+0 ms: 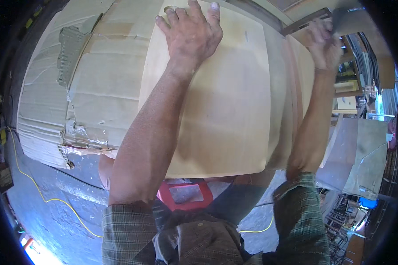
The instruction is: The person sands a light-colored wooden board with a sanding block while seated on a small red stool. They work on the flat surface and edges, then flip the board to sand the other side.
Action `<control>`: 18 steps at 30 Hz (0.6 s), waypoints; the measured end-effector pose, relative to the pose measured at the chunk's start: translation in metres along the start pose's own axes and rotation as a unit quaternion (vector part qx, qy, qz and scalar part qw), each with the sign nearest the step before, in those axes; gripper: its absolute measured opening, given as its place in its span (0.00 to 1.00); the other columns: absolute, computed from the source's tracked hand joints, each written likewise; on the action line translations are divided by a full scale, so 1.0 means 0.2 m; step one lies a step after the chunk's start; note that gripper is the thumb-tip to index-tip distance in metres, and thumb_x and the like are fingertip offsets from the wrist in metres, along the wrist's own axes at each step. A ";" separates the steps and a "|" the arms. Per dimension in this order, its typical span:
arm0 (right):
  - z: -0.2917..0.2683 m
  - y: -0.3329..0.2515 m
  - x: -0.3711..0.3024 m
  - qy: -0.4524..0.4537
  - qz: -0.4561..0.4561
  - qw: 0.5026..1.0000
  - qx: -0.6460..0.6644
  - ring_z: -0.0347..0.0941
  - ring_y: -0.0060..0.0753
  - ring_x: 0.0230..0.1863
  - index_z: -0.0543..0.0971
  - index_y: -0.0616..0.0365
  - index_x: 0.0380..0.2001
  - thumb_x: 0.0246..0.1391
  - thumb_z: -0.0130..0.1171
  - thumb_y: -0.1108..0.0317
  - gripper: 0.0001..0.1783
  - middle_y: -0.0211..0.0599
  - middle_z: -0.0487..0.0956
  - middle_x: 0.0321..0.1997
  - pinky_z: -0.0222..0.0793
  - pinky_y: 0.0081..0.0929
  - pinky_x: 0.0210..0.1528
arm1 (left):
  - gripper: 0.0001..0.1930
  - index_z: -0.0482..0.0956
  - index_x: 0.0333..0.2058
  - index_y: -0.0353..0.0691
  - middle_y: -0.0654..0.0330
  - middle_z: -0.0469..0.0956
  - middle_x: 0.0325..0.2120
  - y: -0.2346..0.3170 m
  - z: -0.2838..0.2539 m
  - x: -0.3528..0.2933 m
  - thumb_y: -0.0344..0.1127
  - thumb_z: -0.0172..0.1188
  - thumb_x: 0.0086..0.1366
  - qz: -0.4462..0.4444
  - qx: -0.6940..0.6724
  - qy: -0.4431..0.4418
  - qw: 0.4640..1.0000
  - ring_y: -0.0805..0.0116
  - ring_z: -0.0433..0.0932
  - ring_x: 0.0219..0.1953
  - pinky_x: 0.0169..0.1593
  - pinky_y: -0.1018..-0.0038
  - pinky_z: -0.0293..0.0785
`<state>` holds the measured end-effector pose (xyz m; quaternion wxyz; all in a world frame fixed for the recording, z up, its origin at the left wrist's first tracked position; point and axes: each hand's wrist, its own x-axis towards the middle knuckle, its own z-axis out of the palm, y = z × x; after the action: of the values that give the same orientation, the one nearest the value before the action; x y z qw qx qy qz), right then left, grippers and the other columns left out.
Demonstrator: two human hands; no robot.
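A pale, smooth wooden board lies flat in front of me, its near edge close to my lap. My left hand rests on its far left part, palm down with the fingers spread. At the far right, past the board's edge, my right hand is raised and smeared by motion. Its fingers look curled against a dark grey, blurred thing whose kind I cannot make out.
Worn cardboard with torn patches spreads left of the board. A red plastic stool shows below the near edge. A yellow cable runs over the grey floor. At right stand a grey panel and stacked metal parts.
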<state>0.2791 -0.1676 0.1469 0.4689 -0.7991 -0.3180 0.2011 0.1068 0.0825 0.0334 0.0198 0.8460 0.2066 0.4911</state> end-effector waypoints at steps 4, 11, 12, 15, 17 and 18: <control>-0.08 0.01 -0.11 -0.114 0.049 0.889 0.442 0.66 0.32 0.30 0.75 0.61 0.33 0.53 0.48 0.72 0.08 0.32 0.71 0.27 0.67 0.30 0.39 | 0.22 0.74 0.48 0.31 0.37 0.74 0.39 0.01 0.02 0.00 0.46 0.46 0.67 -0.053 -0.054 -0.057 0.995 0.39 0.70 0.49 0.53 0.43 0.63; 0.12 -0.04 -0.08 0.163 -0.011 0.961 -0.223 0.68 0.33 0.24 0.75 0.61 0.28 0.53 0.50 0.69 0.07 0.32 0.73 0.28 0.67 0.35 0.28 | 0.26 0.72 0.51 0.32 0.38 0.74 0.42 -0.04 0.04 0.03 0.49 0.41 0.69 -0.100 -0.086 -0.103 0.986 0.39 0.66 0.54 0.59 0.43 0.55; 0.07 -0.01 -0.13 0.131 -0.010 0.975 -0.180 0.67 0.32 0.24 0.75 0.61 0.28 0.53 0.50 0.70 0.07 0.32 0.73 0.28 0.67 0.34 0.28 | 0.26 0.72 0.51 0.32 0.39 0.74 0.43 -0.02 0.04 0.01 0.49 0.40 0.69 -0.095 -0.095 -0.111 0.985 0.39 0.65 0.55 0.59 0.43 0.54; -0.33 0.29 -0.09 -0.066 0.065 0.836 0.540 0.67 0.31 0.25 0.73 0.61 0.27 0.52 0.50 0.71 0.05 0.32 0.71 0.26 0.66 0.33 0.29 | 0.26 0.72 0.51 0.33 0.38 0.74 0.43 0.05 0.03 0.00 0.50 0.40 0.69 -0.091 -0.121 -0.126 0.980 0.40 0.65 0.56 0.60 0.43 0.54; -0.17 0.09 -0.03 -0.111 0.016 0.639 0.761 0.67 0.30 0.26 0.72 0.61 0.27 0.52 0.50 0.71 0.05 0.33 0.71 0.26 0.66 0.32 0.30 | 0.26 0.72 0.51 0.33 0.38 0.74 0.44 -0.03 0.06 0.01 0.50 0.39 0.69 -0.106 -0.092 -0.119 0.983 0.39 0.64 0.56 0.60 0.43 0.53; -0.12 0.04 -0.03 -0.114 -0.011 0.452 0.885 0.67 0.30 0.26 0.72 0.61 0.27 0.52 0.50 0.71 0.05 0.33 0.71 0.26 0.67 0.32 0.31 | 0.26 0.72 0.51 0.32 0.38 0.74 0.44 -0.03 0.06 0.00 0.50 0.39 0.69 -0.103 -0.088 -0.120 0.983 0.39 0.64 0.56 0.60 0.43 0.53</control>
<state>0.2924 -0.1898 0.1513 0.8848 0.0804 -0.0275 0.4581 0.1148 0.0902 0.0254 0.1695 0.8681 0.2447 0.3973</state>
